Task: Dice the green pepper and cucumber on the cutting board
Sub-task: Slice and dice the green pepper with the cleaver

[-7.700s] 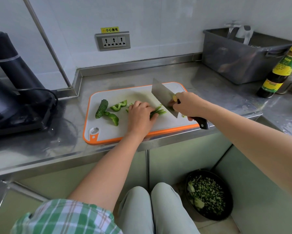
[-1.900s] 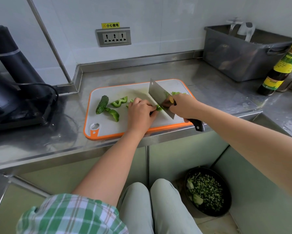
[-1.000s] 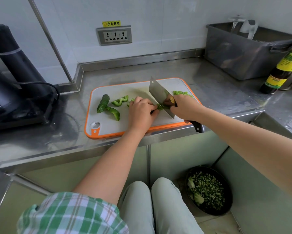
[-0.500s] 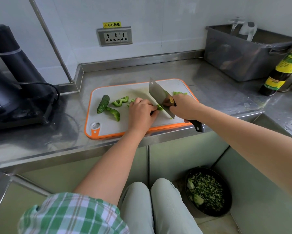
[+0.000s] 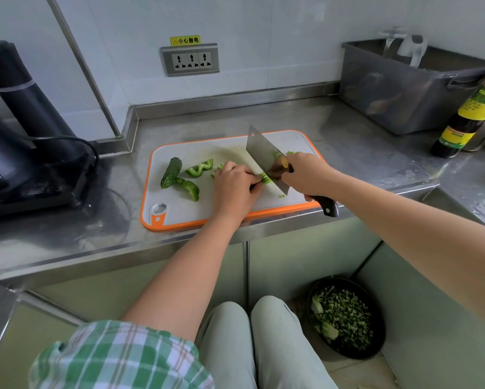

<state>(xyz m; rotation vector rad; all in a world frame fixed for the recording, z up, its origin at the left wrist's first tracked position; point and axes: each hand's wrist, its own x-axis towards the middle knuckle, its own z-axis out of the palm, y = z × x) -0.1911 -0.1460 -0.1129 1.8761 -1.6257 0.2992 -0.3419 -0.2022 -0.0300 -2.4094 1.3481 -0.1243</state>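
Stainless-steel worktop, brushed and smudged, with an upturned rear lip. Black appliance on its left end; grey plastic tub, rectangular, at the right rear corner. Cutting board, white plastic with an orange rim and rounded corners, lying along the worktop's front edge at the middle. Left hand, forearm bare, palm down at the board's centre, its fingers curled and bunched together, tips clamped on a green pepper strip hard against the blade. Right hand, over the board's right half, fingers wrapped tight round the cleaver at the neck; broad rectangular steel blade, tilted, edge down on the strip, dark handle projecting past the board's front edge. Cucumber piece, bumpy, dark green, near the board's left edge. Two loose pepper pieces, glossy, curved, just right of it. Diced pepper, small heap behind the blade.
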